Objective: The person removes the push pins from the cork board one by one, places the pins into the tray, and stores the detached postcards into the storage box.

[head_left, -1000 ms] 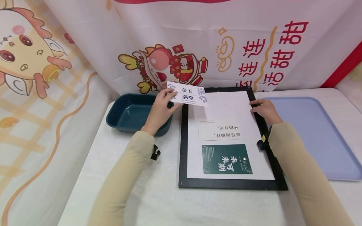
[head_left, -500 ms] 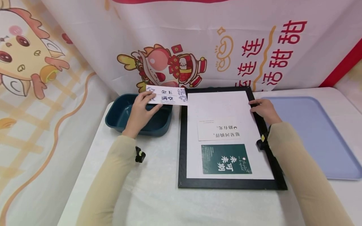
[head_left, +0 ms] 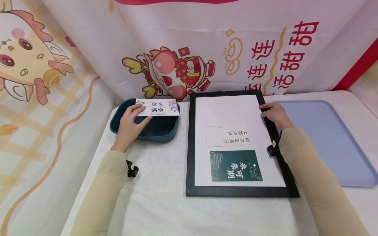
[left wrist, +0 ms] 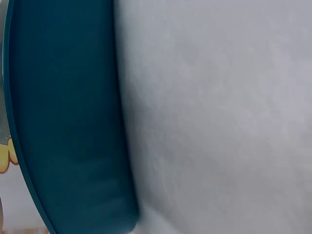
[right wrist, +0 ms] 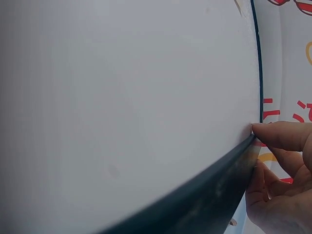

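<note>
My left hand (head_left: 128,124) pinches a white card (head_left: 162,110) with blue-purple characters by its left end, thumb beneath the near edge. The card overlaps the top of a dark teal bin (head_left: 165,133). In the left wrist view only the bin's outer wall (left wrist: 68,117) shows large beside the white cloth; the held card is out of sight there. My right hand (head_left: 278,115) grips the right side of a black picture frame (head_left: 236,191); the right wrist view has its thumb and fingers (right wrist: 280,134) on the border. A green card (head_left: 236,166) and a cream card (head_left: 228,134) lie on the frame's white board.
A pale blue tray (head_left: 327,144) lies right of the frame, partly behind the right forearm. White cloth (head_left: 159,196) covers the table. A printed curtain (head_left: 236,29) hangs along the back, and another printed cloth (head_left: 71,157) along the left.
My left hand has carried the white card leftward and down, from the frame's upper left corner to over the teal bin. The right hand stays on the frame.
</note>
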Tool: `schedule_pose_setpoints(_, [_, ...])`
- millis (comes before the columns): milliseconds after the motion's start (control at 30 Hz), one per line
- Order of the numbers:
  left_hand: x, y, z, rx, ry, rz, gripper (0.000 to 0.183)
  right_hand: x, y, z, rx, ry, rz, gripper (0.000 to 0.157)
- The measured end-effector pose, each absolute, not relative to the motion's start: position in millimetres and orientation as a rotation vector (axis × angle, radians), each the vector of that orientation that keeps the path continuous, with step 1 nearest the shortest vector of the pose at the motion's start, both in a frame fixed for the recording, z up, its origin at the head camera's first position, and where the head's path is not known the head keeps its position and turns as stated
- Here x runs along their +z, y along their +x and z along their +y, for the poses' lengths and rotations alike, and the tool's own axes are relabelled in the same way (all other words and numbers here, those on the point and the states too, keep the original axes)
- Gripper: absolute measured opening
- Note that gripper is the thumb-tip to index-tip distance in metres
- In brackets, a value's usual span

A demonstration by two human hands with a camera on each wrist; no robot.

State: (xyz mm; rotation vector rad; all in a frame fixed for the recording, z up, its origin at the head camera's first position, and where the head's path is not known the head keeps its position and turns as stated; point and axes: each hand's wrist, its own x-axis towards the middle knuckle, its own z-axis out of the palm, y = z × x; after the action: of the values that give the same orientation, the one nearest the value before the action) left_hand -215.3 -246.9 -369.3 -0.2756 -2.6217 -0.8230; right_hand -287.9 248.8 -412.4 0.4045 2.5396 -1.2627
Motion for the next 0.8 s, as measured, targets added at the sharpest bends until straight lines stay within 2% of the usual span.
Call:
schedule_pose_setpoints(300, [-374.3, -209.7, -265.3, -0.807, -0.290, -2.585, 0.045, -411.6, -287.0, 248.4, -1.257, 0.404, 2.545, 0.045])
schedule_pose_setpoints(800, [-380.1, -204.0, -288.8, -0.846, -0.161, -2.671, 0.046, -412.2, -287.3, 248.0, -1.268, 0.421, 2.540, 0.044])
